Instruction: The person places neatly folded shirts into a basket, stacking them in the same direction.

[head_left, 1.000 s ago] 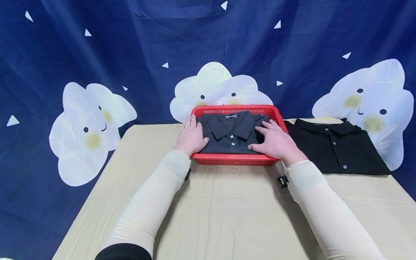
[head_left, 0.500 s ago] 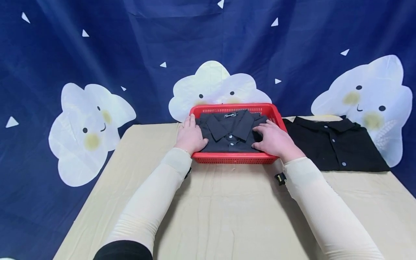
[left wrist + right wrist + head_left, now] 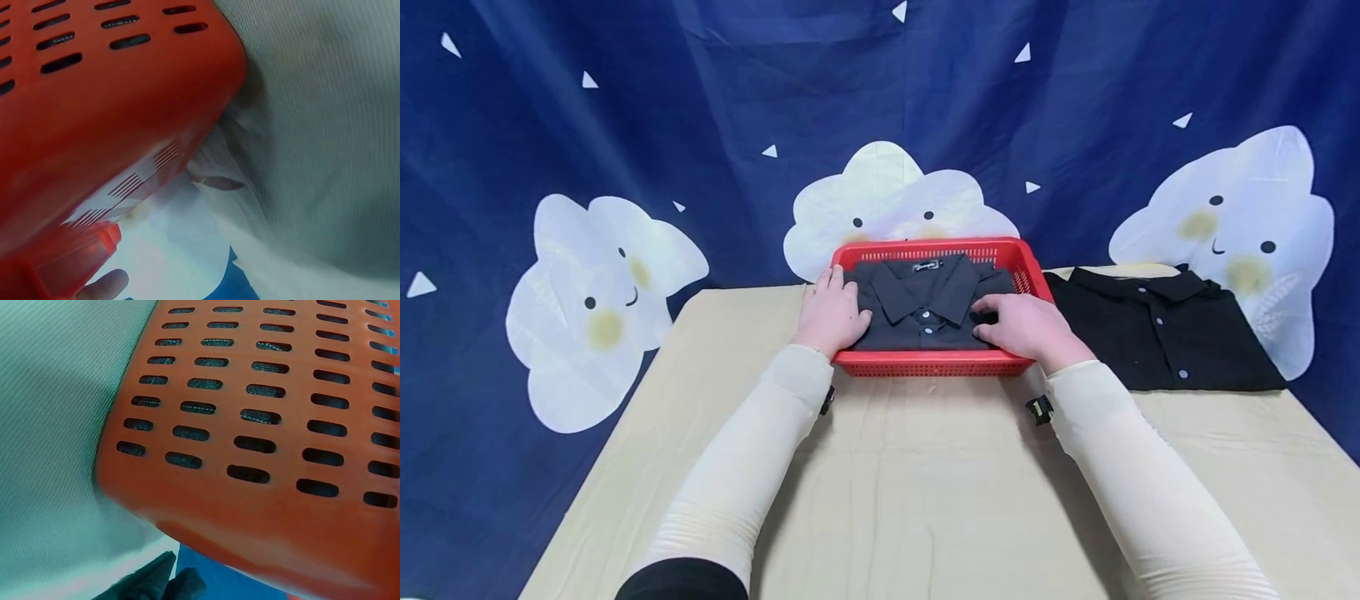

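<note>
A folded dark shirt (image 3: 891, 325) with a spread collar lies in a red plastic basket (image 3: 936, 363). My left hand (image 3: 830, 312) rests over the left end of the basket, fingers extended along its rim and thumb on the shirt. In the left wrist view a fingertip (image 3: 103, 287) shows beside the red rim. Over the right end, my right hand (image 3: 1022, 323) touches the shirt with bent fingers, a gap showing between thumb and forefinger; some fingertips are hidden. The right wrist view shows the slotted basket wall (image 3: 281, 425) with dark fabric behind it.
Another folded black shirt (image 3: 1172, 342) lies on the cloth-covered table (image 3: 910, 483), just right of the basket. A blue curtain (image 3: 737, 100) with cloud faces hangs behind the table's far edge.
My right hand has slid inward from the basket's right rim onto the shirt, its fingers bending more. The left hand stays in about the same place on the basket. The view shifts slightly.
</note>
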